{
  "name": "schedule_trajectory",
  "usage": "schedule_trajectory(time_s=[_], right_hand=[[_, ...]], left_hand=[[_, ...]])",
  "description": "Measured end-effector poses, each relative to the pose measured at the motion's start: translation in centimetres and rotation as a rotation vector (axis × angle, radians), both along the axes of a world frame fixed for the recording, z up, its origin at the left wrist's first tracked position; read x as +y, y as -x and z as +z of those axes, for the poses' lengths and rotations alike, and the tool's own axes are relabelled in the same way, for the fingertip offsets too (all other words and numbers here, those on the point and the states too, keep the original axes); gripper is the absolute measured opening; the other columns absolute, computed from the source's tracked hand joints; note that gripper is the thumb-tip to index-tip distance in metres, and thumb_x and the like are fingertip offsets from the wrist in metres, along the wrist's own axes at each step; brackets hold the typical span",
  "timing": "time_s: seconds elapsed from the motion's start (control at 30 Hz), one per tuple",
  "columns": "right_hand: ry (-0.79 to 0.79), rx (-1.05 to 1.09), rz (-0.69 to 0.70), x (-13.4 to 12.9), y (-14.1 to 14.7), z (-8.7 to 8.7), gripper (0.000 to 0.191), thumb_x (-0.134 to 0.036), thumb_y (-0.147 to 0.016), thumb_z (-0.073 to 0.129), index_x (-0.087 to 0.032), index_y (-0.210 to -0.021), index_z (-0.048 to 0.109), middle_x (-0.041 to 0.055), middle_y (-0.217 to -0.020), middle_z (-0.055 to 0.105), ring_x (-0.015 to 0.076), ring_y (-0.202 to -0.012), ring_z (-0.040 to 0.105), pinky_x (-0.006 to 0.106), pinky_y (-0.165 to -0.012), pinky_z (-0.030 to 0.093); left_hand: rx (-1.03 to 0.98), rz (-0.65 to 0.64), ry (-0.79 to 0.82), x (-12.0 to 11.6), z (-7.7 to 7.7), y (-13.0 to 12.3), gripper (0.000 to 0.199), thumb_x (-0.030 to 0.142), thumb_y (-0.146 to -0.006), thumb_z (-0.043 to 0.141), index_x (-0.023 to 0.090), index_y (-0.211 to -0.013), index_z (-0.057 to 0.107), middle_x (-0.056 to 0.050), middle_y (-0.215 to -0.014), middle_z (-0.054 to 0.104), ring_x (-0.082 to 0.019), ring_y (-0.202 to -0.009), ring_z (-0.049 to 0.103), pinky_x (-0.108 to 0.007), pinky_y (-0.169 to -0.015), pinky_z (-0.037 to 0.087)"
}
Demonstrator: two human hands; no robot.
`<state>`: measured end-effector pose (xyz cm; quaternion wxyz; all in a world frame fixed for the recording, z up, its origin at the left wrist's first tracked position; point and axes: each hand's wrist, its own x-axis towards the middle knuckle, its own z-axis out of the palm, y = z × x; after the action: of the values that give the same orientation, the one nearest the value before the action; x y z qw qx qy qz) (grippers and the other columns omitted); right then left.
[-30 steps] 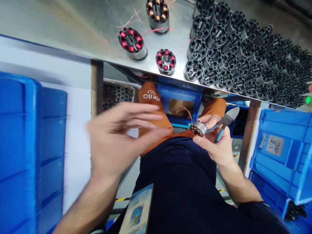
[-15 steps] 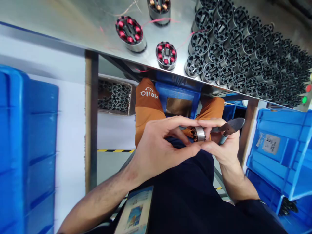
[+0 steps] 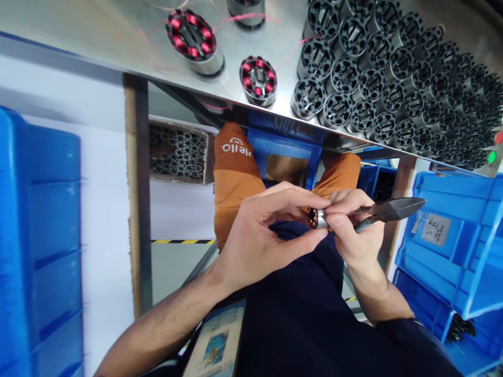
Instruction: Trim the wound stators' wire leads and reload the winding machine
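Above my lap, my left hand (image 3: pixel 267 230) pinches a small motor stator (image 3: pixel 319 218), a silver ring with copper windings facing left. My right hand (image 3: pixel 356 225) has its thumb and fingertips at the stator's right end. In that same hand lies a pair of cutting pliers (image 3: pixel 396 208), its dark jaws pointing right and its grey-blue handle partly hidden by the fingers. Whether the right fingertips grip a wire or the stator itself, I cannot tell.
On the metal table (image 3: pixel 118 47) stand stators with red windings (image 3: pixel 258 81) and rows of black-topped stators (image 3: pixel 373 84). A box of metal rings (image 3: pixel 178 154) sits below. Blue bins (image 3: pixel 444 225) stand at right, blue crates (image 3: pixel 51 235) at left. A phone (image 3: pixel 216 340) lies on my lap.
The pliers have swung to lie flatter, jaws further right. My right fingers have moved to the stator's right end, and the stator has turned slightly. The view has shifted a little.
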<state>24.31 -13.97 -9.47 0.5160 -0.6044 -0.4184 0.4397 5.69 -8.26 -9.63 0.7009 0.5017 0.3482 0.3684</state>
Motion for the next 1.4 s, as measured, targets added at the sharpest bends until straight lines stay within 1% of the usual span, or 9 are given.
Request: schedule_trajectory(time_s=[0.1,0.27,0.47,0.67,0.73,0.8,0.93,1.2,1.4], right_hand=[[-0.029,0.012,-0.053,0.2,0.8,-0.3,0.032,-0.057,-0.098,0.090,-0.030,-0.088,0.077,-0.0026,-0.073,0.067,0.0168,-0.068,0.063,0.036,-0.063,0.056],[-0.119,0.067,-0.039,0.6,1.5,-0.6,0.028,-0.050,-0.102,0.088,-0.031,-0.089,0.072,-0.0050,-0.071,0.062,0.0152,-0.066,0.058,0.034,-0.063,0.053],[-0.102,0.019,-0.041,1.0,1.8,-0.5,0.046,-0.067,-0.097,0.087,-0.031,-0.081,0.065,-0.0053,-0.064,0.047,0.0165,-0.061,0.050,0.038,-0.062,0.052],[-0.129,-0.094,0.028,1.0,1.1,0.5,0.029,-0.056,-0.101,0.088,-0.033,-0.091,0.075,-0.0037,-0.071,0.058,0.0176,-0.066,0.057,0.040,-0.066,0.054],[-0.111,-0.147,0.076,0.7,0.4,1.2,0.017,-0.046,-0.103,0.088,-0.033,-0.109,0.080,-0.0030,-0.080,0.066,0.0169,-0.070,0.061,0.038,-0.067,0.054],[-0.068,-0.265,0.126,0.3,-0.3,1.8,0.017,-0.032,-0.104,0.084,-0.032,-0.120,0.078,-0.0029,-0.089,0.071,0.0150,-0.073,0.063,0.034,-0.069,0.054],[-0.027,-0.529,0.302,-0.3,-1.1,2.4,0.024,-0.008,-0.100,0.069,-0.028,-0.113,0.072,-0.0031,-0.093,0.073,0.0130,-0.078,0.067,0.030,-0.075,0.056],[-0.057,-0.573,0.404,0.0,-0.7,1.9,0.023,-0.008,-0.096,0.065,-0.025,-0.110,0.066,-0.0006,-0.097,0.073,0.0153,-0.090,0.069,0.030,-0.084,0.058],[-0.079,-0.615,0.430,0.1,-1.1,2.5,0.018,-0.008,-0.099,0.061,-0.024,-0.104,0.068,-0.0042,-0.084,0.062,0.0123,-0.077,0.063,0.025,-0.073,0.053]], left_hand=[[-0.061,0.039,0.047,-0.3,-0.3,-0.3,0.032,0.020,-0.089,0.100,0.029,-0.119,0.091,-0.007,-0.116,0.086,-0.022,-0.097,0.085,-0.030,-0.082,0.076],[-0.165,0.081,0.124,-0.8,-0.6,-0.8,0.027,0.021,-0.095,0.099,0.034,-0.118,0.092,-0.005,-0.119,0.087,-0.020,-0.102,0.086,-0.031,-0.088,0.077],[-0.209,0.129,0.172,-1.0,-0.3,-1.2,0.012,0.037,-0.098,0.099,0.033,-0.107,0.092,-0.004,-0.115,0.089,-0.021,-0.104,0.088,-0.032,-0.089,0.077],[-0.152,0.153,0.201,-1.1,-0.2,-1.1,0.020,0.047,-0.102,0.096,0.030,-0.099,0.086,-0.003,-0.121,0.088,-0.022,-0.107,0.087,-0.036,-0.093,0.076],[-0.100,0.219,0.159,-1.1,-0.4,-0.9,0.024,0.050,-0.103,0.094,0.029,-0.099,0.084,-0.004,-0.125,0.087,-0.021,-0.108,0.086,-0.036,-0.093,0.075],[-0.038,0.306,0.077,-1.0,-0.7,-0.7,0.023,0.050,-0.104,0.092,0.029,-0.102,0.082,-0.003,-0.129,0.085,-0.019,-0.106,0.084,-0.035,-0.092,0.074],[0.071,0.416,-0.099,-0.9,-0.9,-0.4,0.017,0.044,-0.108,0.088,0.030,-0.103,0.080,-0.003,-0.135,0.083,-0.017,-0.101,0.082,-0.034,-0.088,0.073],[0.088,0.404,-0.249,-1.0,-0.4,-0.2,0.007,0.027,-0.109,0.087,0.032,-0.106,0.082,-0.003,-0.134,0.083,-0.021,-0.110,0.082,-0.043,-0.099,0.072],[-0.007,0.374,-0.307,-0.9,-1.1,-0.1,0.015,0.017,-0.105,0.089,0.030,-0.112,0.088,-0.001,-0.134,0.085,-0.016,-0.116,0.082,-0.030,-0.105,0.068]])
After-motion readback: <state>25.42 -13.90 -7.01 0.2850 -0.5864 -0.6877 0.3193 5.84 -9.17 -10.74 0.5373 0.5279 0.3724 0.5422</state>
